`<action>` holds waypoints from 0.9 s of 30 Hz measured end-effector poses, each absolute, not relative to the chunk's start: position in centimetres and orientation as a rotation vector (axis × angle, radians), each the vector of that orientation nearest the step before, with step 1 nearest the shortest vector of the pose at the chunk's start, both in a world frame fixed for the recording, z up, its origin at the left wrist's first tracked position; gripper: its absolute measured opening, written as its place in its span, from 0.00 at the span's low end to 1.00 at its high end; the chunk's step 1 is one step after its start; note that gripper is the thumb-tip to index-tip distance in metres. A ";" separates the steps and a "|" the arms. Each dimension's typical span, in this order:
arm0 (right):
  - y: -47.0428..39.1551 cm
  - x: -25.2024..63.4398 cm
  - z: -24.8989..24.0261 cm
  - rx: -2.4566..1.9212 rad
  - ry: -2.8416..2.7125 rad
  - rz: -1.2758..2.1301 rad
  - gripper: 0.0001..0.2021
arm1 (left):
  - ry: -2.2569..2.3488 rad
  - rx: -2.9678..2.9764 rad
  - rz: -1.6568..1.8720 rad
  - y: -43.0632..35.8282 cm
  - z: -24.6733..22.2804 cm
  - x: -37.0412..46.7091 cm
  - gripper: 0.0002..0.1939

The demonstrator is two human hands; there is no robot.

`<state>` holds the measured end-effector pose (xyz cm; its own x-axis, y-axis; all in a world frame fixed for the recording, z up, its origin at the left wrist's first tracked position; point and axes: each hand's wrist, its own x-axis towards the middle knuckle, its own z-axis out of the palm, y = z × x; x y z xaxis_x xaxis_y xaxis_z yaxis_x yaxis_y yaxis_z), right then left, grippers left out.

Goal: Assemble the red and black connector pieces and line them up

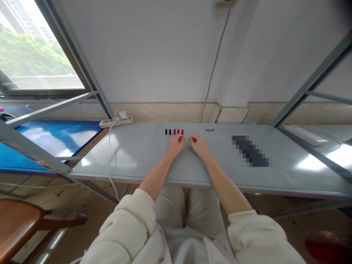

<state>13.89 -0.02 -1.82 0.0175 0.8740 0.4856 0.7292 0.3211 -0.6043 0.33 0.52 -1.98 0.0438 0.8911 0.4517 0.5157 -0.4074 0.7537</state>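
A short row of small upright cylinders stands on the grey table (143,150): black cylinders (169,131) at the left, then red cylinders (174,131). My left hand (176,144) is just in front of the red ones, its fingers curled closed. Across a narrow gap, my right hand (199,144) is also closed, thumb and fingers pinched together. Whatever either hand may hold is too small or hidden to name. Beyond my right hand lie several small dark metallic pieces (209,129), too small to identify.
A white power strip (117,121) with a plugged-in adapter sits at the back left, its cable (110,157) hanging over the front edge. A blurred-out dark object (250,151) lies at the right. Metal frame posts (316,79) flank the table, and a wooden chair (22,223) stands lower left.
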 end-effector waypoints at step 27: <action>-0.4 13.9 -1.1 -1.500 -1.691 0.180 0.12 | 1.639 2.252 1.083 0.5 -1.6 1.0 0.26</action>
<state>13.86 -0.35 -1.14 0.0767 0.8706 0.4860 0.7488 0.2716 -0.6046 0.96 0.51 -1.59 0.1412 0.8771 0.4591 0.7663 -0.3904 0.5102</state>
